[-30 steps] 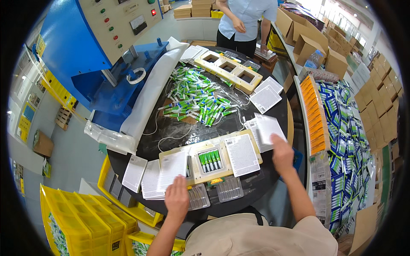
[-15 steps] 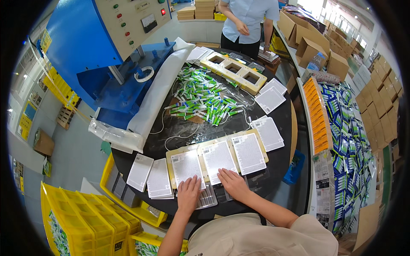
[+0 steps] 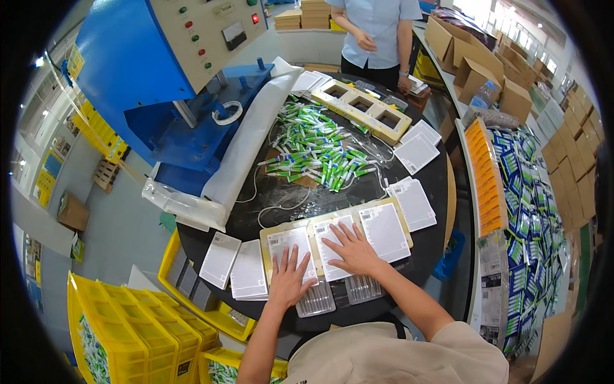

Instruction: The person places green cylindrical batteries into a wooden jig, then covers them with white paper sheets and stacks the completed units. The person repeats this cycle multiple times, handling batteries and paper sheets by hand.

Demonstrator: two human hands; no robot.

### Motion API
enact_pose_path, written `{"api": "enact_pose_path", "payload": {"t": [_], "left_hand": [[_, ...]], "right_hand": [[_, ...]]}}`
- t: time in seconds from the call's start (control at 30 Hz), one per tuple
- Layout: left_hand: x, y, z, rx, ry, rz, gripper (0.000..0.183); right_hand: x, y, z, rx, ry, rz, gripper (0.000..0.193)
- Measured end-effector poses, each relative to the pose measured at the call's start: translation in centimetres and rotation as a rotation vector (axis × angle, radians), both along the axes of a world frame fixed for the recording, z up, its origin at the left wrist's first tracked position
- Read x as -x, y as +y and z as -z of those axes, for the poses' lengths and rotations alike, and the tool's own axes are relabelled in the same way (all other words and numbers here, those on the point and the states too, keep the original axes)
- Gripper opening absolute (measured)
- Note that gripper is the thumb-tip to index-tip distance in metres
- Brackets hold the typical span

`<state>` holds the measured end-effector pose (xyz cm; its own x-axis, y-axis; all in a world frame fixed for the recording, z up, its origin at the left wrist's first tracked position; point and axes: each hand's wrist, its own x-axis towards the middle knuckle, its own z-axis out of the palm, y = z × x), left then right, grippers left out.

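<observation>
My left hand lies with fingers spread on the left white printed card. The middle card is partly covered by my right hand, its fingers fanned out flat. A third card lies untouched to the right. All three rest in a row on a cream-coloured frame at the table's near side. Clear ribbed plastic trays, one by my left wrist and another under my right forearm, stick out below the cards. Neither hand grips anything.
Green-and-white tubes are heaped mid-table before an empty three-window frame. Card stacks lie left and right. A blue press stands far left, yellow crates near left. Another person stands across the table.
Both hands have slid forward from the cards' near edges onto their faces, with the fingers spreading wider. The whole view has shifted slightly; more of the clear trays shows.
</observation>
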<state>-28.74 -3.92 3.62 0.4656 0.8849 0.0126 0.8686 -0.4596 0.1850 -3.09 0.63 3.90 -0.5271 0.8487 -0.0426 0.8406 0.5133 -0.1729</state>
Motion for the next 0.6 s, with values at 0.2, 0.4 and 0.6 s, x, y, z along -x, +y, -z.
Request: {"api": "enact_pose_path", "payload": {"t": [0.2,0.4,0.6], "left_hand": [[0.3,1.2,0.8,0.018,0.040,0.016,0.077],[0.1,1.5,0.6,0.021,0.044,0.006,0.078],[-0.1,1.4,0.1,0.039,0.038,0.005,0.078]], "right_hand": [[-0.8,0.3,0.1,-0.036,0.069,-0.043,0.069],[-1.8,0.4,-0.9,-0.107,0.249,0.075,0.069],[-9.1,0.2,-0.4,-0.145,0.040,0.291,0.063]]}}
